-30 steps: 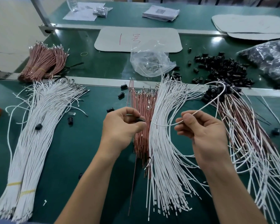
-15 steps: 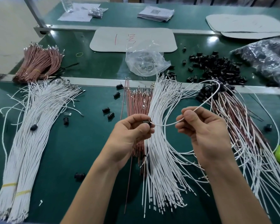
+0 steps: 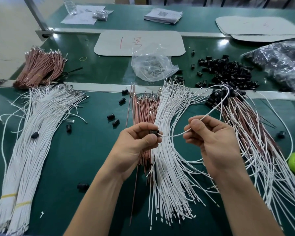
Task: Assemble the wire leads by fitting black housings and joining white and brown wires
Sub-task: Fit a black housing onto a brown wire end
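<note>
Holding a small black housing (image 3: 154,132) pinched between thumb and forefinger, our left hand (image 3: 136,142) sits above the green bench (image 3: 66,159), over the loose pile of white wires (image 3: 167,167). Our right hand (image 3: 216,142) pinches one white wire (image 3: 174,135) a little back from its end. A second ago the wire's tip hung short of the housing. Since then the hands have drawn together, and the tip now touches the housing's right-facing mouth. We judge that the insertion is only beginning; the fingers hide whether the terminal has seated. Between the hands the wire lies nearly level, left to right, sagging slightly, its tip pointing to our left. Past the right hand it arcs up and away to the right. The housing's long axis seems to lie along the same line.
</note>
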{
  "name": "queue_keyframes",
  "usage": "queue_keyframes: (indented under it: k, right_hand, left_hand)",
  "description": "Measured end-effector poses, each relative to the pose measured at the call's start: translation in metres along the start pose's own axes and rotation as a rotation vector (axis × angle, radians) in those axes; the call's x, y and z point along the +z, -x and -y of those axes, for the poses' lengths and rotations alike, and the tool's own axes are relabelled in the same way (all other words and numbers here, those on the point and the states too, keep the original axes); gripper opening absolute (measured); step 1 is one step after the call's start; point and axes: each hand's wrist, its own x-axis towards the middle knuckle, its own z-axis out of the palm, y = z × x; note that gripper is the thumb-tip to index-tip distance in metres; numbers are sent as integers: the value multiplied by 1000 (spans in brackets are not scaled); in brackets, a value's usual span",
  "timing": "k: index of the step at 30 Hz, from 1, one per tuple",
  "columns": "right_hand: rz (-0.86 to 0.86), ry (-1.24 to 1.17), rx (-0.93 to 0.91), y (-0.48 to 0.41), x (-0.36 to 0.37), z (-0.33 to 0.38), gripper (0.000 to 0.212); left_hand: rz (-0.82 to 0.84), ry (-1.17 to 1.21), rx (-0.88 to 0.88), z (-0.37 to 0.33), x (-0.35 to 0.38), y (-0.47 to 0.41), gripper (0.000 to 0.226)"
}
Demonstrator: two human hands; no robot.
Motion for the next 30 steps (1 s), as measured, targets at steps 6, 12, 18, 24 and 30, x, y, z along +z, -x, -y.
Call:
queue_keyframes:
  k: [6, 12, 18, 24, 30]
  right_hand:
    - [-63, -26, 6, -1, 0, -5, 8]
    - [-74, -79, 12, 3, 5, -12, 11]
    - [50, 99, -14, 9, 11, -13, 14]
    - [8, 178, -97, 6, 17, -20, 18]
    - [20, 365, -167, -1, 11, -22, 22]
  left_hand:
    - [54, -78, 13, 0, 1, 1, 23]
    - [-64, -67, 59, 6, 10, -2, 25]
    - [-93, -56, 99, 9, 12, 0, 23]
    - [-147, -144, 145, 11, 18, -1, 21]
    - [-188, -160, 243, 14, 20, -2, 21]
